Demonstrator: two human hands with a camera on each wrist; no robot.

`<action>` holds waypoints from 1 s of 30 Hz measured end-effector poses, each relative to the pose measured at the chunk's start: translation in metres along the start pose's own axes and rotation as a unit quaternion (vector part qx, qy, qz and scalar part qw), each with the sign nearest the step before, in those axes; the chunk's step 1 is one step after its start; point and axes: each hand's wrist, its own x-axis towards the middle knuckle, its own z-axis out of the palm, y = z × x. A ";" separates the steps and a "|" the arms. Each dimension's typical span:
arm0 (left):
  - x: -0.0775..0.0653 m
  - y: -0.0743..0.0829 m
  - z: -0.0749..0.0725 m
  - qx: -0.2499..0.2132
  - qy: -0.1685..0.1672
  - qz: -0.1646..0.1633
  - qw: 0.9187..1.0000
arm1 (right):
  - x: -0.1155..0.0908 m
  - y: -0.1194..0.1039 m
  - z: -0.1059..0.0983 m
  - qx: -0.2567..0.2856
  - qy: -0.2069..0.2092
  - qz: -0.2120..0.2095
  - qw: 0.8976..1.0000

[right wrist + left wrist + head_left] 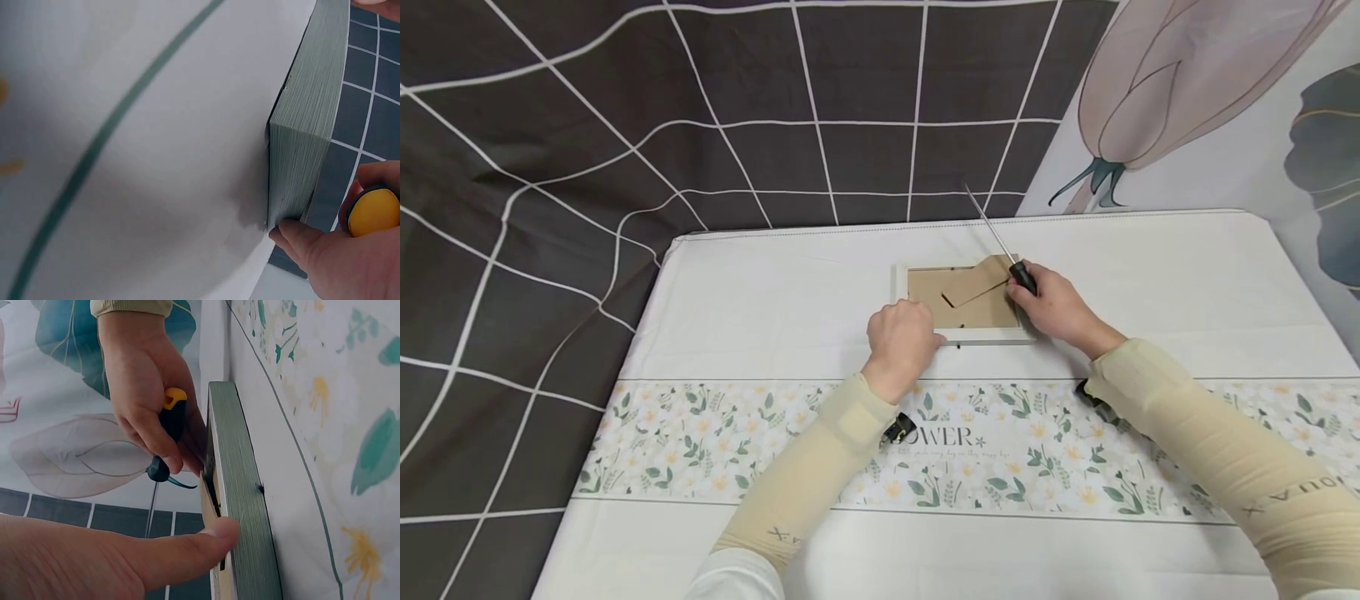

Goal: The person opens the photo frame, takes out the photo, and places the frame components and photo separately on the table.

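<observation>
A light-rimmed picture frame (985, 335) lies back side up on the table, its brown backing board (925, 285) showing. On that board a cardboard stand flap (967, 289) sits slanted. My left hand (901, 346) grips the frame's near left part, fingers bent over it; the thumb (215, 540) presses the rim in the left wrist view. In my right hand (1060, 308) is a screwdriver (1022, 277) with a black and yellow handle, its metal shaft pointing up and away over the flap. The right fingers are at the frame's right edge, touching its corner side (294, 175) in the right wrist view.
A white tablecloth (760, 317) with a flowered band (700, 442) covers the table. Behind and to the left hangs a dark cloth with white grid lines (865, 158). A flower-printed cloth (1142, 92) hangs at the back right. Small dark tabs (958, 346) show at the frame's near side.
</observation>
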 end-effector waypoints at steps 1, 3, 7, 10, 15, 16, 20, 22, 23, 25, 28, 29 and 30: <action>0.000 0.000 0.000 -0.004 0.001 0.001 1.000 | 0.000 0.000 0.000 0.002 0.001 0.001 1.000; -0.001 -0.001 0.000 -0.014 0.003 0.003 1.000 | 0.000 0.000 0.000 0.004 0.004 0.004 1.000; -0.002 -0.001 0.000 -0.026 0.001 0.003 1.000 | -0.001 -0.001 0.000 0.007 0.008 0.016 1.000; -0.003 -0.001 -0.001 -0.029 0.002 0.003 1.000 | -0.002 -0.002 -0.001 0.011 0.007 0.025 1.000; -0.004 -0.002 -0.001 -0.033 0.008 0.002 0.999 | -0.005 -0.004 -0.002 0.017 0.006 0.032 0.999; -0.005 -0.002 -0.001 -0.033 0.009 0.003 0.999 | -0.005 -0.004 -0.002 0.017 0.007 0.032 0.999; -0.007 -0.002 -0.003 -0.032 0.012 0.008 0.999 | -0.009 -0.006 -0.004 0.014 0.006 0.032 0.999; -0.010 -0.002 -0.005 -0.033 0.011 0.011 0.999 | -0.011 -0.006 -0.004 0.010 0.004 0.033 0.999; -0.011 -0.002 -0.005 -0.035 0.011 0.012 0.999 | -0.012 -0.006 -0.004 0.009 0.003 0.033 0.999; -0.012 -0.001 -0.005 -0.039 0.015 0.014 0.999 | -0.013 -0.006 -0.003 0.008 0.002 0.035 0.999; -0.014 -0.001 -0.004 -0.045 0.017 0.015 0.999 | -0.014 -0.005 -0.003 0.007 0.000 0.037 0.999; -0.014 -0.001 -0.004 -0.045 0.017 0.016 0.999 | -0.014 -0.004 -0.003 0.007 0.000 0.038 0.999; -0.014 -0.001 -0.004 -0.044 0.016 0.017 0.999 | -0.014 -0.004 -0.002 0.006 -0.001 0.038 0.999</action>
